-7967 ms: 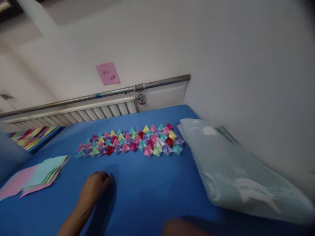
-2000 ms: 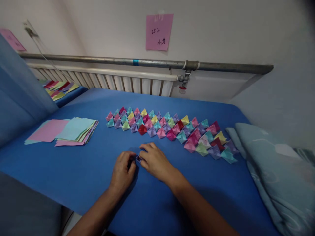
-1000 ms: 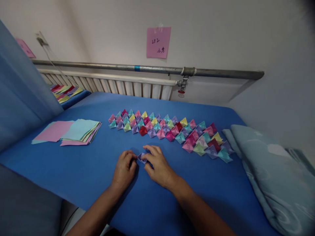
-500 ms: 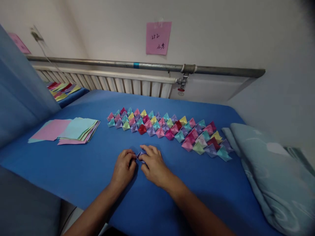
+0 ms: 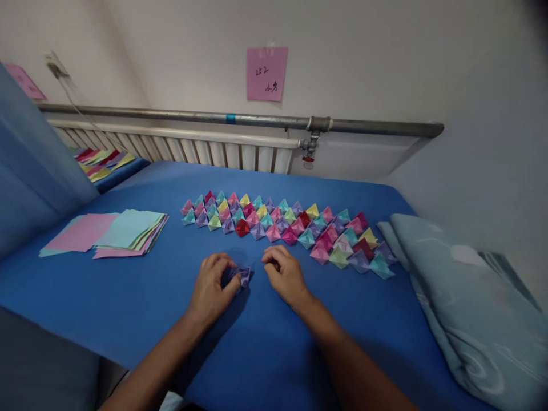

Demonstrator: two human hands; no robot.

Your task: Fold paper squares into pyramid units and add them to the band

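Observation:
A small purple folded paper boat point(image 5: 245, 276) is low over the blue surface, between the thumb and fingers of my left hand point(image 5: 213, 284). My left fingers partly cover it. To its right, my right hand point(image 5: 286, 275) is apart from the boat, its fingers curled in and closed, with nothing visible in them. Beyond both hands stand rows of finished paper boats point(image 5: 273, 233) in pink, teal, purple, yellow, green and red, set close together.
A fanned stack of coloured paper sheets point(image 5: 131, 228) lies at the left on the blue-covered table point(image 5: 141, 308). At the right is a folded grey-green blanket point(image 5: 454, 297). A radiator point(image 5: 205, 149) and a metal pipe point(image 5: 171, 116) run along the wall behind. A blue curtain point(image 5: 38, 148) hangs at the left.
My right hand has come off the purple boat and moved right, its fingers curling in. My left hand keeps hold of the boat. The whole view has shifted slightly.

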